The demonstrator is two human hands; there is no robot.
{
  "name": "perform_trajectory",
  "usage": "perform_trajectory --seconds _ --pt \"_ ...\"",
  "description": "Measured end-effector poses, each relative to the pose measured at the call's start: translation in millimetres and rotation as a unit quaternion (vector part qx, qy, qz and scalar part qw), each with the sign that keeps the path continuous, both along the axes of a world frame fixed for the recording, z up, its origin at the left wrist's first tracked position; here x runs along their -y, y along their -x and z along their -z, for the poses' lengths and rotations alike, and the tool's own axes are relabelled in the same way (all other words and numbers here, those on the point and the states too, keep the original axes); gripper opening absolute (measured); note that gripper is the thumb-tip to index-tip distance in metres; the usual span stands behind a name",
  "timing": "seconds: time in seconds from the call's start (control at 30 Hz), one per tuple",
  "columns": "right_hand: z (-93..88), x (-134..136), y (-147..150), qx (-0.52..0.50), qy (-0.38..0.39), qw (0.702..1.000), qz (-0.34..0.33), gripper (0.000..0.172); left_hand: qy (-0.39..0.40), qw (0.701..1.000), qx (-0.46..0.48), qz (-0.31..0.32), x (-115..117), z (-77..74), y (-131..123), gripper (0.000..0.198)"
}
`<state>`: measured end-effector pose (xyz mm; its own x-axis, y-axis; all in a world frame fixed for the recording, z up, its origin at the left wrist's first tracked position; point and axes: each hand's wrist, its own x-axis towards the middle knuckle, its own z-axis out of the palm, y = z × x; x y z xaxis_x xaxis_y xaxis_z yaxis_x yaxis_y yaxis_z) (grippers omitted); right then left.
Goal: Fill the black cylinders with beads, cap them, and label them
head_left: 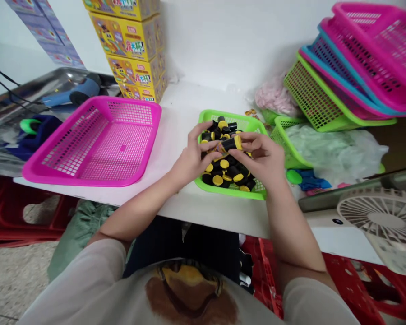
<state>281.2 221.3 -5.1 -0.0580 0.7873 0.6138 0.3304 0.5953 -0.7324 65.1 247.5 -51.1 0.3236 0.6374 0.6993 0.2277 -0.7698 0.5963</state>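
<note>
A small green basket (206, 118) on the white table holds several short black tubes with yellow caps (223, 169). Over it, both hands grip one black tube with a yellow cap (232, 143), held level. My left hand (193, 155) pinches its left end, where an orange bit shows. My right hand (262, 155) closes its fingers round the capped right end.
An empty pink basket (98, 142) lies to the left. Stacked pink, blue and green baskets (352, 67) lean at the right over bags of small parts (331, 144). Yellow boxes (131, 45) stand at the back. A white fan (379, 219) sits at the right edge.
</note>
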Motion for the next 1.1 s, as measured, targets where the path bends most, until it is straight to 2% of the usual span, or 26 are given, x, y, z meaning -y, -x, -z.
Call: perform_trajectory --seconds 0.07,0.17,0.3,0.43,0.53,0.6,0.67,0.73,0.8,0.87,0.93,1.0,1.1 --pt "-1.4 -18 -6 0.035 -0.007 0.999 -0.016 0.062 0.003 1.0 -0.011 -0.021 -7 -6.5 0 0.08" --pt "-5.2 -35 -10 0.036 0.012 0.998 -0.042 0.066 -0.007 0.998 -0.057 -0.04 -16 -16.9 0 0.077" --pt "-6.1 -23 -4 0.009 0.015 0.998 -0.064 0.058 -0.023 0.997 -0.074 -0.005 -16 -25.0 -2 0.067" --pt "8.3 4 3 -0.053 0.007 0.998 0.023 0.057 -0.045 0.999 -0.017 0.025 -6 -23.6 -10 0.072" --pt "22.9 14 4 -0.059 -0.035 0.994 0.085 0.061 -0.047 0.996 0.04 0.063 3 -17.5 -20 0.075" --pt "30.6 18 3 -0.038 -0.073 0.99 0.115 0.06 -0.013 0.994 0.075 0.081 11 -12.7 -24 0.081" --pt "36.2 22 2 0.012 -0.11 0.987 0.116 0.059 0.036 0.991 0.104 0.083 18 -8.9 -24 0.09" --pt "40.3 27 2 0.092 -0.143 0.98 0.107 0.063 0.078 0.985 0.131 0.077 24 -6.9 -21 0.098" --pt "43.4 30 4 0.183 -0.18 0.958 0.127 0.067 0.115 0.976 0.165 0.083 27 -6.1 -19 0.102" --pt "45.5 33 8 0.234 -0.244 0.926 0.166 0.061 0.145 0.963 0.2 0.112 26 -5.9 -18 0.106" --pt "46.9 35 14 0.239 -0.314 0.902 0.174 0.059 0.175 0.946 0.217 0.166 25 -6.1 -19 0.106" --pt "47.6 38 21 0.22 -0.354 0.896 0.154 0.065 0.217 0.923 0.201 0.243 27 -6.8 -19 0.092" --pt "47.7 44 31 0.203 -0.365 0.9 0.127 0.07 0.3 0.873 0.135 0.359 32 -8.9 -18 0.068"
